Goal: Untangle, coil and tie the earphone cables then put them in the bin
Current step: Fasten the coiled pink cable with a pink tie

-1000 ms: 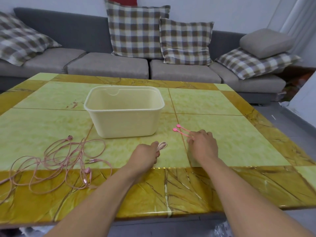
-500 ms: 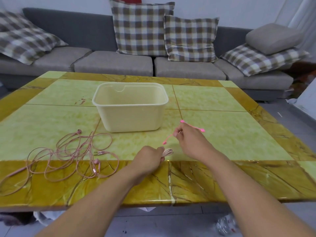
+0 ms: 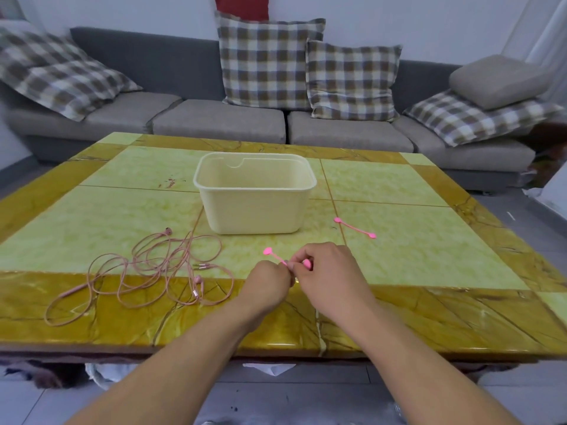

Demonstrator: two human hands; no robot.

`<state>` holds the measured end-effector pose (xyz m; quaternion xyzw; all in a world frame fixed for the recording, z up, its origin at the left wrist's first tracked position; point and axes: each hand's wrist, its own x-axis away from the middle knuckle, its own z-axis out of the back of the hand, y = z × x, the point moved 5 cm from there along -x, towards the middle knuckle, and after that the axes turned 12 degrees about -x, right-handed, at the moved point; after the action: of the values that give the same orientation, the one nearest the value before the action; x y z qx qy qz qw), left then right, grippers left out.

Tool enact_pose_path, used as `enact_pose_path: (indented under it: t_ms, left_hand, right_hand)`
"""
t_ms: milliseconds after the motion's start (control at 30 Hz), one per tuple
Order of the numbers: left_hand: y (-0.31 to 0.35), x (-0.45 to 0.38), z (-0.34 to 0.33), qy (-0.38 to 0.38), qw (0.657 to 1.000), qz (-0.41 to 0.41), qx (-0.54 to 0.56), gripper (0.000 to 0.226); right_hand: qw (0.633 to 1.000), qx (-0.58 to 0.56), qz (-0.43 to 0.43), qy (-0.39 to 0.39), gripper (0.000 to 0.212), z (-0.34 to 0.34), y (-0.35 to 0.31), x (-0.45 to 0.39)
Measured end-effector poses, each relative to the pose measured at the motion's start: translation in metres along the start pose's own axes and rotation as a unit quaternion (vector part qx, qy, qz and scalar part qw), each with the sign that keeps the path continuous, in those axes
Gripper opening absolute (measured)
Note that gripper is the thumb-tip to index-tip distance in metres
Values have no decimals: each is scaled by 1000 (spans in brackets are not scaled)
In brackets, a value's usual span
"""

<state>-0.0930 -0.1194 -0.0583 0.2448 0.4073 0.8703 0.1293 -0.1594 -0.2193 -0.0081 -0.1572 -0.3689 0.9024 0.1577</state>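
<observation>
**Tie meets coil**

Both hands are together now at the near table edge. A second ago the right hand (image 3: 329, 277) was out picking up ties; now it pinches one pink tie (image 3: 274, 256) against the left hand (image 3: 267, 286), which stays fisted, presumably around the coil, hidden here. A spare tie (image 3: 355, 228) lies right of the bin (image 3: 254, 194). Tying looks underway. The tangled cable (image 3: 159, 268) waits at left, untouched.

Our forearms reach in from six o'clock and meet near centre. Our left hand (image 3: 266, 286) is fisted at nine o'clock of our right hand (image 3: 329, 277), knuckles touching; both have fingers curled, pinching a pink tie (image 3: 274, 255).
</observation>
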Motion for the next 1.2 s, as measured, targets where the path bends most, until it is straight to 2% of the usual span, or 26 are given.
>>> enact_pose_path:
  t_ms: [133,233,333,467,600,667,767,833,867,933,1000,1033,1133,1200]
  left_hand:
    - [-3,5,8,-16,989,38,139,40]
    - [0,7,9,-27,978,55,200,41]
    - [1,7,10,-28,976,50,210,52]
    - [4,5,12,-17,979,27,204,45]
    - [8,4,19,3,974,-17,228,60]
    - [9,4,21,12,967,-20,252,58]
    - [9,1,22,27,946,-2,323,41]
    - [9,-2,25,35,930,9,365,33]
    - [10,-3,26,38,924,9,380,32]
    - [10,-4,29,43,916,4,398,33]
    - [11,-3,30,44,917,-4,396,36]
    - [11,-2,30,44,920,-5,390,42]
    - [9,0,32,44,932,-9,359,66]
    - [9,2,35,53,948,-24,313,63]
  right_hand:
    - [999,-39,25,9,10,-5,-5,-3]
    - [998,-33,44,21,9,-4,-8,-4]
    - [997,-25,66,27,8,-5,-10,-5]
    - [994,-46,95,34,9,-5,-14,-5]
    - [985,-78,136,77,13,-1,-25,1]
    - [982,-97,138,89,15,-1,-30,5]
    - [979,-177,75,74,16,-2,-29,6]
    - [955,-291,-3,59,12,-3,-22,4]
    - [930,-360,-49,49,9,-4,-17,4]
    - [859,-490,-149,8,5,-11,-10,3]
    - [794,-559,-231,-52,4,-22,-6,3]
    - [779,-567,-256,-80,5,-25,-5,4]
    - [771,-557,-278,-132,8,-26,-2,5]
    - [777,-549,-269,-152,9,-24,-2,6]
